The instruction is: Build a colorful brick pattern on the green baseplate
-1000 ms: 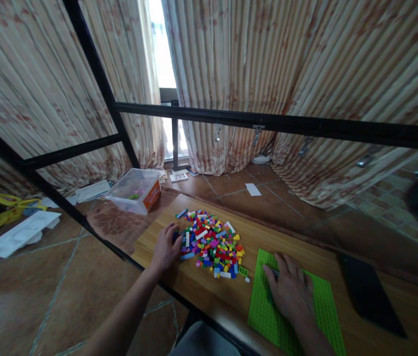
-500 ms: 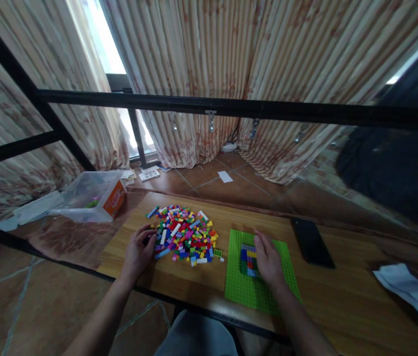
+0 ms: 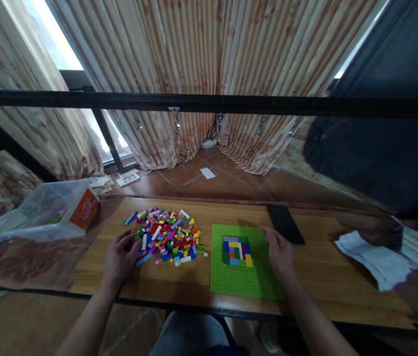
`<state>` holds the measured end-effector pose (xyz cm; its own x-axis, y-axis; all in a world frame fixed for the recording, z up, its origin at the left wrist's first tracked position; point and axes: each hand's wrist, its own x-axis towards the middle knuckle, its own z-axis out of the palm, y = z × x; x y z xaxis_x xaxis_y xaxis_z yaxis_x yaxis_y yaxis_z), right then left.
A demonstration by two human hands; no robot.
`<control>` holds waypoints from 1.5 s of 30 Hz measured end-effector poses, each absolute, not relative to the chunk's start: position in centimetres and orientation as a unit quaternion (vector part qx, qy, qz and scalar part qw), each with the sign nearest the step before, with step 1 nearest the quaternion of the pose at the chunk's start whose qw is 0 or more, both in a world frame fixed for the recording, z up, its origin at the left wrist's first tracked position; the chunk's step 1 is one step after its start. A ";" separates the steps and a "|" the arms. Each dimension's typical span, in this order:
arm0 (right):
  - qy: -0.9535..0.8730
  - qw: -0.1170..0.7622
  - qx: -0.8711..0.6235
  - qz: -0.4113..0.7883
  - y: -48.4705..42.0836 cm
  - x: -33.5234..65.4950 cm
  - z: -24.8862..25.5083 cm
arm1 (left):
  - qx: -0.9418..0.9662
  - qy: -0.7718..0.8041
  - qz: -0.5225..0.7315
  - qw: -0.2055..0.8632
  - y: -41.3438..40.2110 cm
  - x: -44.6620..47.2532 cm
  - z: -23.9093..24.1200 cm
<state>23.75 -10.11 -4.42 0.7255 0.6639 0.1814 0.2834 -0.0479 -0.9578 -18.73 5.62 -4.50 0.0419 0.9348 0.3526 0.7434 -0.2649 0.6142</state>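
A heap of small coloured bricks (image 3: 166,236) lies on the wooden table (image 3: 316,287). My left hand (image 3: 120,256) rests at the heap's left edge, fingers curled among the bricks; whether it holds one I cannot make out. To the right lies a green baseplate (image 3: 244,277) with a small block of coloured bricks (image 3: 236,249) pressed onto it. My right hand (image 3: 279,252) lies flat on the plate's right edge, fingers stretched out and holding nothing.
A black phone (image 3: 285,224) lies behind the baseplate. White papers (image 3: 375,257) sit at the table's right end. A clear plastic box (image 3: 51,210) with an orange label stands to the left. A black metal bar (image 3: 209,105) crosses in front of striped curtains.
The camera has swung to the right. My right hand slid off the brick block to the baseplate's right edge, uncovering the block. My left hand stays at the heap.
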 end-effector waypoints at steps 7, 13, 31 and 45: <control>-0.439 0.480 -0.756 0.069 -12.9 24.4 -5.1 | 0.668 0.612 0.411 0.100 4.5 -17.8 -2.4; -0.476 0.464 -0.747 0.026 -12.6 23.9 -5.0 | 0.653 0.598 0.427 0.181 1.1 -14.4 0.3; -0.482 0.467 -0.741 0.011 -12.5 24.2 -5.4 | 0.717 0.384 0.266 0.517 -8.4 -2.7 -2.1; -0.479 0.475 -0.738 0.012 -12.5 24.2 -5.6 | 0.771 0.360 0.256 0.458 -6.9 -0.9 -0.7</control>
